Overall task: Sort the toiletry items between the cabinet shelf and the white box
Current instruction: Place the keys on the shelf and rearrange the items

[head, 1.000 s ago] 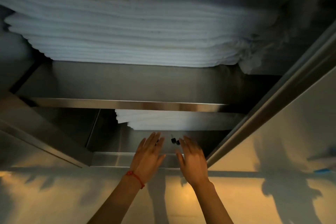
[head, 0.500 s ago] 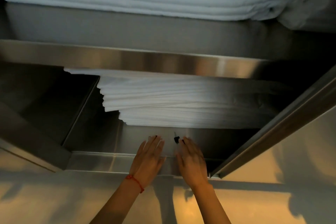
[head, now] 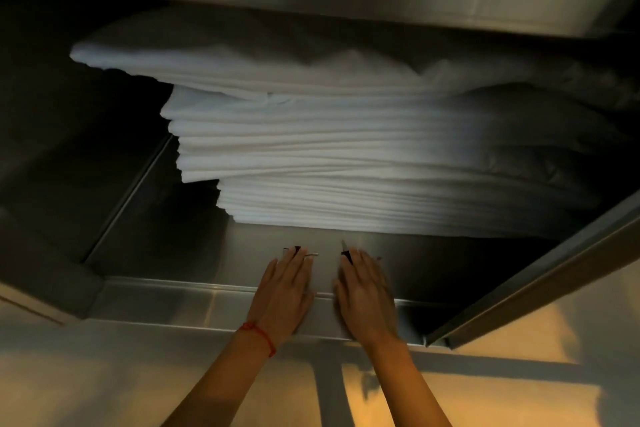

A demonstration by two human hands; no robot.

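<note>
Both hands, left (head: 284, 291) and right (head: 366, 295), lie flat-fingered on the shelf (head: 249, 253); small dark items (head: 297, 250) at their fingertips stay unclear, linens (head: 346, 163) beyond.

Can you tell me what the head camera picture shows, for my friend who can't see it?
Two hands, the left hand and the right hand, reach flat onto a shiny metal cabinet shelf, fingers straight, over small dark-tipped items too tiny to identify. Behind them sits a tall stack of folded white linens. The left wrist wears a red string bracelet.
</note>
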